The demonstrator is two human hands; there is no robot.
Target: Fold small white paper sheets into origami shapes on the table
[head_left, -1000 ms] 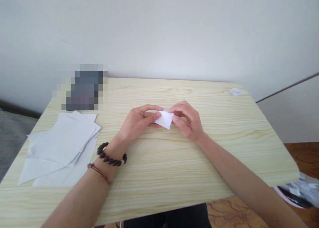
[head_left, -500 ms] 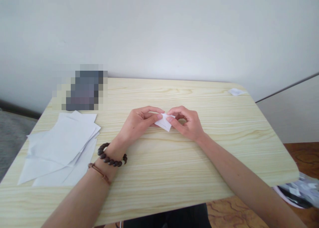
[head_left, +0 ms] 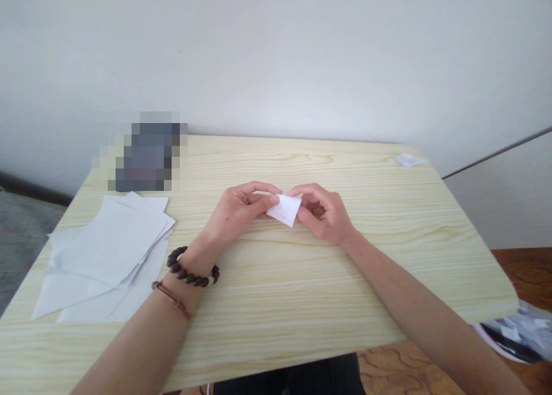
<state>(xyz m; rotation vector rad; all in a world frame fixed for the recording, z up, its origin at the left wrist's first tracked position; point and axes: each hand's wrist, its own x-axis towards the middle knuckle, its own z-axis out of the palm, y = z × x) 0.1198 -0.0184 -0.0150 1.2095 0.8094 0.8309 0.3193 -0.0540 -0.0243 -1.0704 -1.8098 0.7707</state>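
Note:
A small piece of white paper (head_left: 285, 208), folded with creases showing, is held above the middle of the table. My left hand (head_left: 241, 211) pinches its left side, thumb on top and fingers behind. At its right edge, my right hand (head_left: 323, 211) has curled fingers around the paper: the index fingertip meets the top edge and the thumb lies by the side. The other right fingers are partly hidden behind the thumb. A dark bead bracelet (head_left: 190, 277) and a thin brown bangle (head_left: 170, 297) circle my left wrist.
Loose white sheets (head_left: 107, 245) overlap at the table's left. Behind them lies a dark pixelated object (head_left: 146, 159). A small folded paper (head_left: 409, 160) rests at the far right corner of the wooden table (head_left: 276, 303). On the floor at right stands a bin with a plastic bag (head_left: 521, 329).
My right thumb has slid off the paper's face to its right edge, so more of the folded paper shows. My left hand keeps its pinch, almost unmoved.

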